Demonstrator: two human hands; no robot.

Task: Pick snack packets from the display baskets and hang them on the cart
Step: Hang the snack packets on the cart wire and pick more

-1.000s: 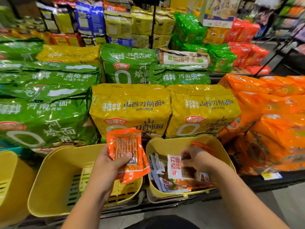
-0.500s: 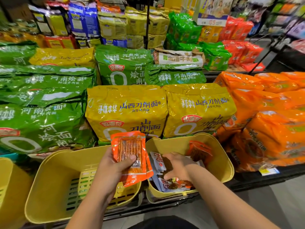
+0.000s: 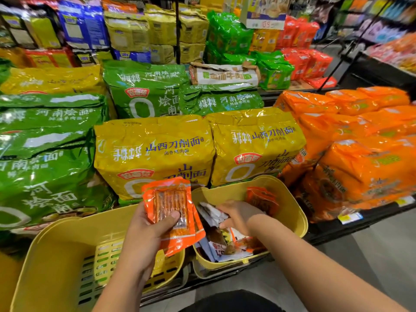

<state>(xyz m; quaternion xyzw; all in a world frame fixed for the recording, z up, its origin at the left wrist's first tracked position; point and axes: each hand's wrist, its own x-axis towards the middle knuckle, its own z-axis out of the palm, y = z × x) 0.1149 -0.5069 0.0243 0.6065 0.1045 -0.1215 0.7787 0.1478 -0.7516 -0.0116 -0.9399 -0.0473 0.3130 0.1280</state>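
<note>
Gripping a small stack of orange packets (image 3: 171, 206), the left hand (image 3: 141, 235) has its thumb pressed across the clear window of the front one, fingers curled behind. Edges fan out at the bottom, so at least two in that stack; the rest of the count is hidden behind the front packet. The stack hangs above the gap between the two baskets.

Over to the right hand (image 3: 238, 216): it's down inside the right basket (image 3: 292, 221), back of the hand up, fingertips buried among white packets (image 3: 211, 213). Whether it has hold of one, I cannot tell. One lone orange packet (image 3: 261, 200) leans on the far wall just beyond the knuckles. Under the wrist lies a jumble of white and orange, too tangled to count.

The left basket (image 3: 56, 255) sits just beside, its bottom cut off by the frame. Behind stand two yellow bags (image 3: 155, 149), side by side, with green bags (image 3: 49, 176) stacked to the left and orange bags (image 3: 364, 167) to the right. Far shelves (image 3: 382, 23) are blurred.
</note>
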